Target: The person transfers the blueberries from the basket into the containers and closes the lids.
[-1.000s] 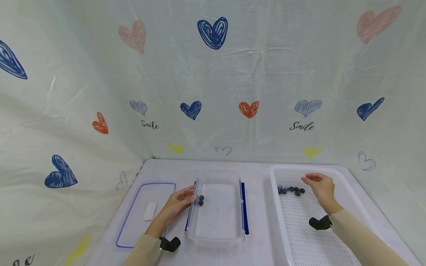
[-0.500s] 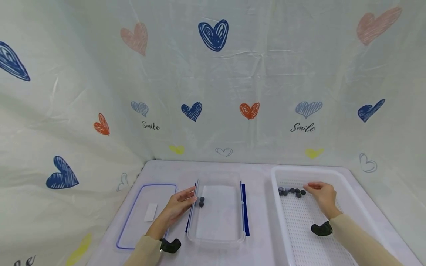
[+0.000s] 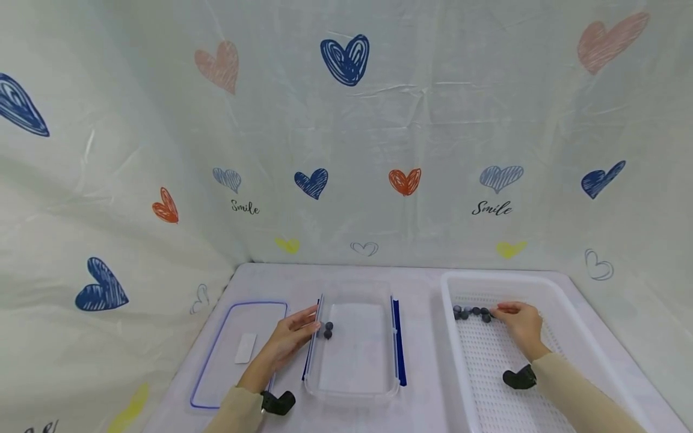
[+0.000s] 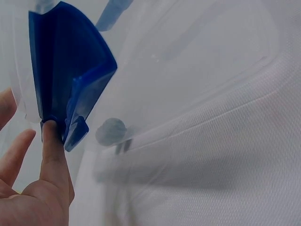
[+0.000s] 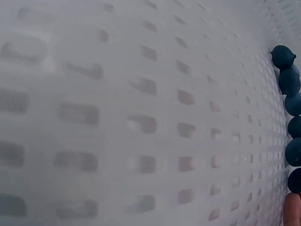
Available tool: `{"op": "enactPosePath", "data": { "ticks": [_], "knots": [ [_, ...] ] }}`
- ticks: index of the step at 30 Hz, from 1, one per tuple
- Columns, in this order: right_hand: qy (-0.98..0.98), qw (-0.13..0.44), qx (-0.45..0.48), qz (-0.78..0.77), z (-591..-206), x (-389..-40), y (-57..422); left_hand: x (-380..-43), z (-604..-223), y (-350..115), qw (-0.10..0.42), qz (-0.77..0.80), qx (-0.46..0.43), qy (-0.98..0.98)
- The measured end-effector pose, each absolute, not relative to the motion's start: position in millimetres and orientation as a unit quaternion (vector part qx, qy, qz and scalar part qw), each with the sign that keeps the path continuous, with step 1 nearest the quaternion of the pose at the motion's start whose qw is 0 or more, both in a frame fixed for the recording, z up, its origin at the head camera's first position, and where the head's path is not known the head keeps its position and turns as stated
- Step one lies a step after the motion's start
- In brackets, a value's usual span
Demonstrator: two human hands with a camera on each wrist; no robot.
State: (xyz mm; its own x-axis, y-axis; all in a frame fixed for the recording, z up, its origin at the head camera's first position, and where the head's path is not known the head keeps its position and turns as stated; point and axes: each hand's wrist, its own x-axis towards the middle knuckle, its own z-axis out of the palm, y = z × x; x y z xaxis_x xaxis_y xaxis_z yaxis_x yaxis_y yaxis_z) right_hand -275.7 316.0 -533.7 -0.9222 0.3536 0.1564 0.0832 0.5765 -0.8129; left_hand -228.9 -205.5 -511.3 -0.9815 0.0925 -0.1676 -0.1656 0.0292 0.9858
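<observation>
My left hand [image 3: 289, 340] rests at the left side of a clear plastic food box [image 3: 352, 394], its fingers fairly straight. In the left wrist view a finger touches the blue latch [image 4: 70, 52] hanging from that side. A few blueberries [image 3: 328, 334] lie inside the box by its left wall. Over in the white perforated tray [image 3: 460, 373], my right hand [image 3: 520, 328] has its fingertips at the rightmost blueberry of a cluster and pinches it; the fingers partly hide that berry. Several other blueberries [image 3: 476, 311] sit to its left, some shown as a row [image 5: 289, 82] in the right wrist view.
Left of the box a clear lid with a blue seal [image 3: 206, 361] lies flat, bearing a white rectangle [image 3: 245, 349]. The box's other blue latch [image 3: 399, 343] hangs open on its right. A heart-printed curtain [image 3: 346, 132] stands behind the table [image 3: 422, 361].
My right hand has come down into the tray and moved slightly left, reaching the rightmost blueberry. The left hand keeps its place at the box.
</observation>
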Motion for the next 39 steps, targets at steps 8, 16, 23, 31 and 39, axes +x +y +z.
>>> {"op": "enactPosePath", "data": {
  "ticks": [8,16,23,31,39],
  "knots": [
    [-0.882,0.144,-0.118,0.433,-535.3,-276.0,316.0,-228.0,-510.8,-205.2,0.093,0.703,-0.025,0.705],
    [-0.893,0.133,-0.1,0.418,-532.3,-279.0,312.4,-226.2,-508.2,-209.9,0.087,0.704,-0.012,0.705],
    [-0.894,0.142,-0.11,0.41,-526.4,-273.7,312.9,-226.7,-509.3,-208.2,0.104,0.705,-0.008,0.702],
    [-0.888,0.144,-0.115,0.421,-512.7,-275.0,312.6,-227.5,-512.5,-206.8,0.1,0.702,-0.01,0.705],
    [-0.881,0.11,-0.117,0.445,-502.1,-274.3,312.5,-227.3,-510.3,-206.4,0.1,0.696,-0.014,0.711]
  ]
}}
